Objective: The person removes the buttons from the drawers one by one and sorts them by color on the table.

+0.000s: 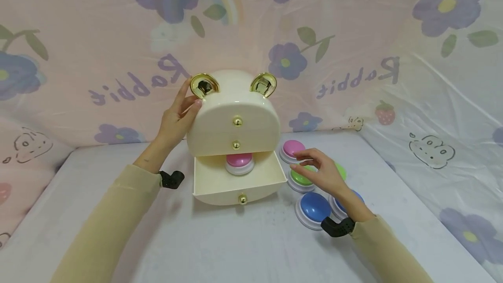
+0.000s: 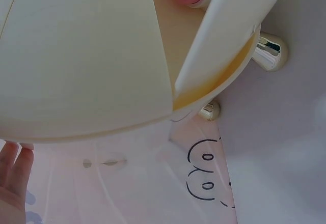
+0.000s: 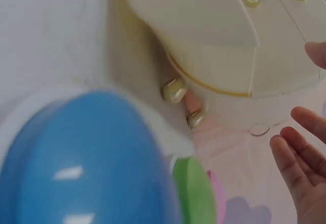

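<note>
A cream storage box point(image 1: 232, 128) with gold ears stands on the table, its bottom drawer point(image 1: 218, 198) pulled out. Inside that drawer sits a pink push button point(image 1: 239, 160) on a white base. My left hand point(image 1: 174, 123) rests against the box's upper left side, beside the gold ear point(image 1: 203, 85). Over the green push button point(image 1: 300, 177) hovers my right hand point(image 1: 326, 174), fingers slightly bent, holding nothing. In the right wrist view, the fingers point(image 3: 288, 165) and thumb are apart with a gap between them.
Right of the box, several push buttons lie in a cluster: a pink one point(image 1: 294, 148), another green one point(image 1: 341, 170) partly behind my hand, and two blue ones, the nearer point(image 1: 315, 206) close to my wrist. A flower-printed cloth point(image 1: 235, 47) hangs behind the table point(image 1: 235, 248).
</note>
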`<state>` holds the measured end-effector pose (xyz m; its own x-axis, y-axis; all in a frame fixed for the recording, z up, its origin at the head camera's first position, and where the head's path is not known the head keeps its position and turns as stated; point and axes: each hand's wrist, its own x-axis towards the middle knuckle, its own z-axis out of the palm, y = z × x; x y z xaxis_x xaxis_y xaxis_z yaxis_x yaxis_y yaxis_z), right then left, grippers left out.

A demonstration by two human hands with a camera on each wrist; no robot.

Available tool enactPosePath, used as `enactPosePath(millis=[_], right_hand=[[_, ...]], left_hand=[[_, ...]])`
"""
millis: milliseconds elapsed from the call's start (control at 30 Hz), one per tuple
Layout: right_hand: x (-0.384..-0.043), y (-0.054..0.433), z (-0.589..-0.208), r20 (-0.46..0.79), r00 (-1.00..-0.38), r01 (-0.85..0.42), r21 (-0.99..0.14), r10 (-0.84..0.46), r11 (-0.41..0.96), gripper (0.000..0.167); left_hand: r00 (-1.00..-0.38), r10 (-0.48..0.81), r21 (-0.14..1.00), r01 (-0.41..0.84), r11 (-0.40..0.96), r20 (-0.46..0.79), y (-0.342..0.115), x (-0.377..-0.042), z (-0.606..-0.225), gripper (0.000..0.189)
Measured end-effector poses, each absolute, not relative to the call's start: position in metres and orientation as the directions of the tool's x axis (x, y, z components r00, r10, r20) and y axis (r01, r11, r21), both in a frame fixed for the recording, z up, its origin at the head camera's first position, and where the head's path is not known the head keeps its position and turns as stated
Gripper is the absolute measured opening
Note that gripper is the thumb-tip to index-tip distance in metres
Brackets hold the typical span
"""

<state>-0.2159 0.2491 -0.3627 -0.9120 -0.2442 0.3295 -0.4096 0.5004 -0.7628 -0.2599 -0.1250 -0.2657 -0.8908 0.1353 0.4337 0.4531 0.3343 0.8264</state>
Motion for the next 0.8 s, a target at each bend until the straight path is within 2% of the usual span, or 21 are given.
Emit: enactPosePath(millis=[333, 600, 800], right_hand=[[-0.227, 0.220, -0.351, 0.273, -0.919, -0.379, -0.810, -0.283, 0.448, 0.040], [-0.232, 0.191, -0.343, 0.209, -0.885, -0.401, -0.796, -0.415, 0.453, 0.046], [-0.234, 0.176, -0.344, 0.164, -0.879, -0.391, -0.786, -0.449, 0.479, 0.048]], left_hand=[[-0.883, 0.130, 0.823, 0.468, 0.323, 0.451, -0.131, -0.282, -0.284, 0.064], [-0.886, 0.130, 0.823, 0.461, 0.331, 0.444, -0.132, -0.285, -0.285, 0.064], [-0.883, 0.129, 0.815, 0.466, 0.344, 0.451, -0.133, -0.286, -0.287, 0.065]])
